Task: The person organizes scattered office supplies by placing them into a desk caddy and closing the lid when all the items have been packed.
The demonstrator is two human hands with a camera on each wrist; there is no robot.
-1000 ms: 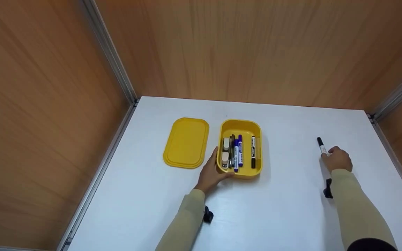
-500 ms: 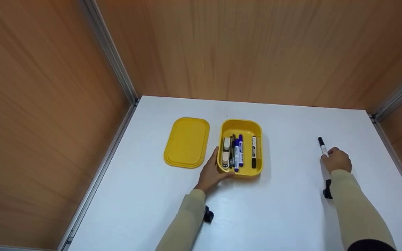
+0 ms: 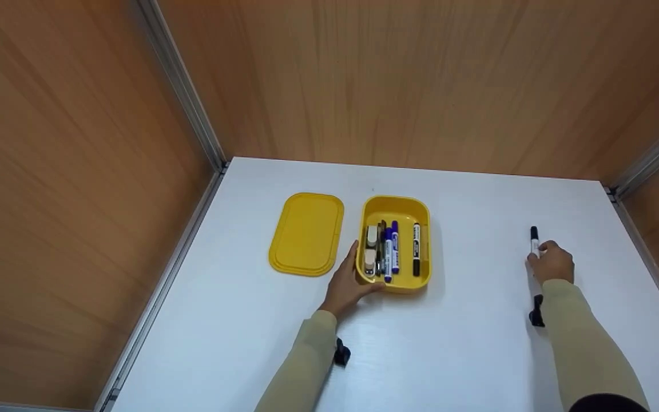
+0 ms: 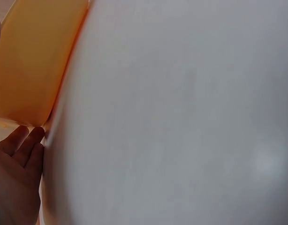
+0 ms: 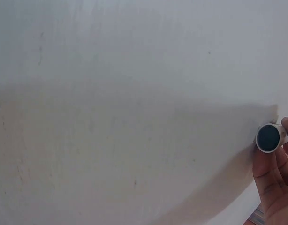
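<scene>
Your right hand (image 3: 551,263) pinches a black-capped marker (image 3: 534,241) at about 3 o'clock on the white table (image 3: 467,343), well apart from the yellow box (image 3: 394,207); the cap points toward 12 o'clock. Your left hand (image 3: 345,281) cups the box's near-left corner, fingers curled around the wall. Markers (image 3: 391,249) and white erasers (image 3: 370,250) lie inside the box. Its yellow lid (image 3: 306,233) rests flat just beside it at 9 o'clock.
</scene>
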